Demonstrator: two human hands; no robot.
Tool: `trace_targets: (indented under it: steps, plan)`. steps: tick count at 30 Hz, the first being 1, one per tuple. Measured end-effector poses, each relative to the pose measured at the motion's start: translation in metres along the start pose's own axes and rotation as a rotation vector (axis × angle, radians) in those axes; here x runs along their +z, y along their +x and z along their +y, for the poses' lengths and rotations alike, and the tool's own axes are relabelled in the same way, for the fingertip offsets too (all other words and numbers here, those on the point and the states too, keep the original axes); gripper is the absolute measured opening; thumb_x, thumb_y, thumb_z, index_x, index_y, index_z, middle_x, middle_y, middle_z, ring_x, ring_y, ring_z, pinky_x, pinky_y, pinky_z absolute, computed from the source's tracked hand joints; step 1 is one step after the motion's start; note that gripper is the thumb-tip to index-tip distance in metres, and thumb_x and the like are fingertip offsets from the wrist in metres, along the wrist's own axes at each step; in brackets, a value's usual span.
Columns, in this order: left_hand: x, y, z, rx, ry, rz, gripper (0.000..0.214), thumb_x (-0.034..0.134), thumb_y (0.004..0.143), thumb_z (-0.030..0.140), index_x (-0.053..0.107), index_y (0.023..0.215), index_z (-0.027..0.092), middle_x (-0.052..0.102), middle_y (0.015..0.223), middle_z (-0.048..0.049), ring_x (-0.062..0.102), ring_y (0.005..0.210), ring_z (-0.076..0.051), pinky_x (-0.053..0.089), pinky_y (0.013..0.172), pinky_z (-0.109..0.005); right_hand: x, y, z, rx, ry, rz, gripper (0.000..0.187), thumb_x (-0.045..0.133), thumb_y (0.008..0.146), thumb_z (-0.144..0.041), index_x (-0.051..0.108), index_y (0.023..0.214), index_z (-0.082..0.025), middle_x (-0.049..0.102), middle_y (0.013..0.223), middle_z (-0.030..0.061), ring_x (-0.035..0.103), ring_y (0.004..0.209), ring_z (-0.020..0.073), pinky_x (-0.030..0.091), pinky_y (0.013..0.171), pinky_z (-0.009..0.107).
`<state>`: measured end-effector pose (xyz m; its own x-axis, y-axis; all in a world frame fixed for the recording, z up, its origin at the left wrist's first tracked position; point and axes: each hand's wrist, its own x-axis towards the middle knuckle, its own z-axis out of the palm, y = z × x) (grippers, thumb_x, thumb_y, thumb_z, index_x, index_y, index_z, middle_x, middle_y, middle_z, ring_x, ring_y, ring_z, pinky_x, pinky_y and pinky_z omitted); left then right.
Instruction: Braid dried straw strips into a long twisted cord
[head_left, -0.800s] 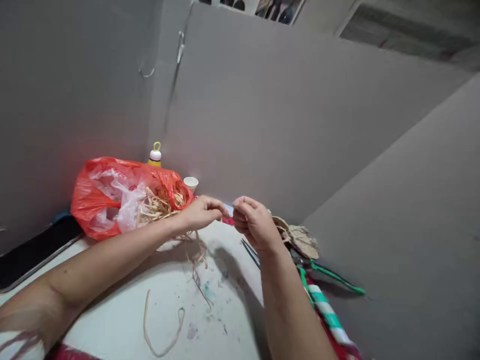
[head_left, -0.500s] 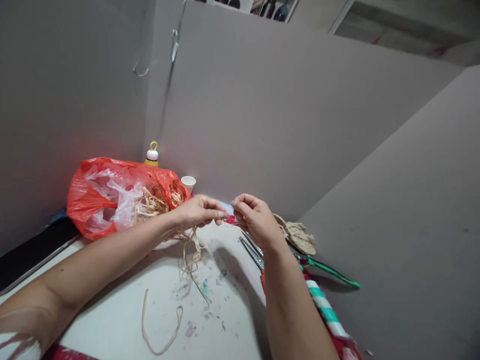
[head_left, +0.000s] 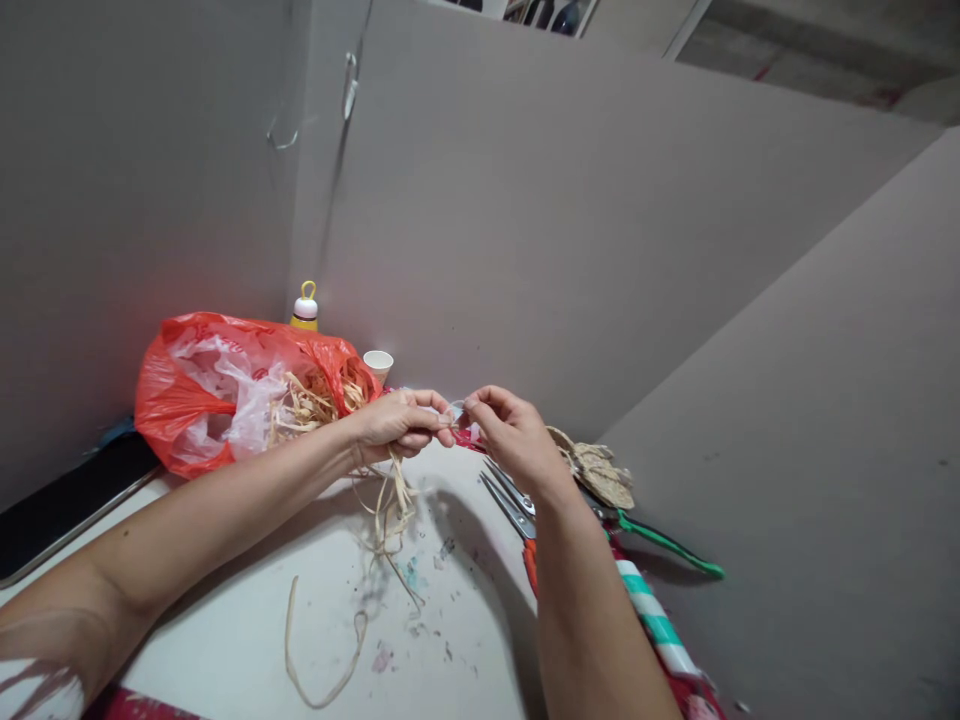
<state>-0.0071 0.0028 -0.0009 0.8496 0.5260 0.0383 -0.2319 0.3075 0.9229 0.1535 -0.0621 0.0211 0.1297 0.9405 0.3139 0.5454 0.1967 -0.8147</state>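
My left hand [head_left: 405, 420] is closed in a pinch at the middle of the view, with pale raffia strands [head_left: 391, 500] hanging below it toward the white table [head_left: 247, 620]. Close by on the right, my right hand [head_left: 511, 432] pinches with thumb and index finger. A thin pale strand shows in the small gap between the two hands, and both fingertips are on it. The tips partly hide it. Scissors [head_left: 514, 508] with orange handles lie beneath my right forearm. One loose raffia strand [head_left: 324, 703] curves on the table near the front.
A red plastic bag [head_left: 169, 385] with more raffia [head_left: 306, 405] stands at left. Behind it are a yellow-and-white bottle [head_left: 304, 310] and a paper cup [head_left: 378, 364]. At right lie a woven coil [head_left: 604, 474], a green-handled tool [head_left: 667, 545] and a striped roll [head_left: 654, 612]. Grey panels enclose the table.
My left fingertips have curled inward, and a thin strand now shows between the hands. The hanging raffia has shifted slightly right. My right hand keeps nearly the same place.
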Motion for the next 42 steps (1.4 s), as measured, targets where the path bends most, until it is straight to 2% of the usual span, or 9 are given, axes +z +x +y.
trace_targets:
  steps: [3, 7, 11, 15, 18, 23, 28, 35, 42]
  plan:
    - [0.000, 0.003, -0.001, 0.064, -0.089, 0.119, 0.014, 0.062, 0.074, 0.017, 0.048, 0.078, 0.015, 0.065, 0.068, -0.0020, 0.022, 0.031, 0.003, 0.011, 0.034, -0.014, -0.002, -0.001, -0.001, 0.029, -0.081, -0.082, 0.029, 0.048, 0.080, -0.041, 0.059, 0.072, -0.016, 0.058, 0.060, 0.0006, 0.041, 0.048, 0.0096, 0.030, 0.046, 0.022]
    - [-0.002, 0.006, -0.004, 0.135, -0.162, 0.194, 0.012, 0.061, 0.075, 0.016, 0.049, 0.075, 0.013, 0.065, 0.072, -0.0023, 0.025, 0.031, 0.003, 0.012, 0.033, -0.013, 0.002, -0.003, -0.004, 0.004, -0.072, -0.160, 0.032, 0.050, 0.081, -0.043, 0.058, 0.066, -0.015, 0.042, 0.046, -0.0051, 0.030, 0.044, 0.0080, 0.023, 0.043, 0.022]
    - [-0.004, 0.005, -0.005, 0.152, -0.199, 0.190, 0.012, 0.061, 0.074, 0.015, 0.049, 0.074, 0.014, 0.063, 0.068, -0.0008, 0.026, 0.031, 0.003, 0.012, 0.033, -0.013, 0.011, -0.002, -0.006, -0.056, 0.018, -0.075, 0.026, 0.056, 0.078, -0.041, 0.063, 0.078, -0.016, 0.053, 0.055, -0.0030, 0.042, 0.050, 0.0098, 0.031, 0.048, 0.022]
    - [-0.003, 0.004, -0.002, 0.169, -0.192, 0.176, 0.012, 0.063, 0.072, 0.013, 0.051, 0.075, 0.014, 0.062, 0.065, 0.0006, 0.026, 0.031, 0.003, 0.012, 0.033, -0.012, 0.018, 0.000, -0.007, -0.121, 0.105, -0.038, 0.024, 0.056, 0.078, -0.037, 0.068, 0.079, -0.016, 0.068, 0.074, 0.0037, 0.058, 0.071, 0.0155, 0.043, 0.066, 0.026]
    - [-0.001, 0.003, 0.000, 0.183, -0.188, 0.169, 0.014, 0.064, 0.071, 0.014, 0.051, 0.075, 0.014, 0.063, 0.064, 0.0007, 0.026, 0.031, 0.003, 0.012, 0.033, -0.012, 0.018, -0.002, -0.009, -0.141, 0.122, -0.004, 0.023, 0.055, 0.078, -0.035, 0.068, 0.074, -0.016, 0.068, 0.072, 0.0032, 0.058, 0.069, 0.0152, 0.043, 0.066, 0.025]
    - [0.000, 0.001, 0.001, 0.178, -0.148, 0.085, 0.017, 0.067, 0.072, 0.024, 0.054, 0.076, 0.014, 0.065, 0.067, 0.0006, 0.027, 0.031, 0.003, 0.013, 0.033, -0.013, 0.016, -0.004, -0.011, -0.069, 0.162, -0.024, 0.029, 0.056, 0.078, -0.042, 0.065, 0.067, -0.016, 0.055, 0.055, -0.0012, 0.046, 0.052, 0.0101, 0.034, 0.049, 0.022]
    - [0.000, -0.003, 0.006, 0.255, 0.176, 0.108, 0.022, 0.062, 0.077, 0.034, 0.056, 0.076, 0.013, 0.067, 0.074, -0.0040, 0.034, 0.033, 0.001, 0.019, 0.034, -0.015, 0.009, -0.005, -0.011, -0.007, 0.121, -0.114, 0.036, 0.053, 0.079, -0.049, 0.061, 0.068, -0.016, 0.039, 0.048, -0.0050, 0.031, 0.046, 0.0080, 0.025, 0.044, 0.022]
    - [-0.005, -0.006, 0.009, 0.428, 0.888, 0.326, 0.019, 0.052, 0.080, 0.029, 0.059, 0.070, 0.014, 0.059, 0.063, 0.0010, 0.044, 0.047, -0.005, 0.033, 0.047, -0.018, -0.009, -0.012, -0.016, -0.045, -0.224, -0.239, 0.032, 0.051, 0.080, -0.041, 0.051, 0.060, -0.017, 0.035, 0.054, -0.0045, 0.029, 0.050, 0.0090, 0.023, 0.047, 0.023]
    - [-0.006, -0.006, 0.002, 0.441, 1.432, 0.301, 0.017, 0.047, 0.080, 0.021, 0.059, 0.070, 0.016, 0.054, 0.059, -0.0003, 0.041, 0.052, -0.010, 0.026, 0.052, -0.022, -0.003, -0.016, -0.018, -0.194, -0.434, -0.251, 0.029, 0.045, 0.083, -0.029, 0.046, 0.056, -0.018, 0.038, 0.051, -0.0041, 0.030, 0.048, 0.0092, 0.023, 0.047, 0.024]
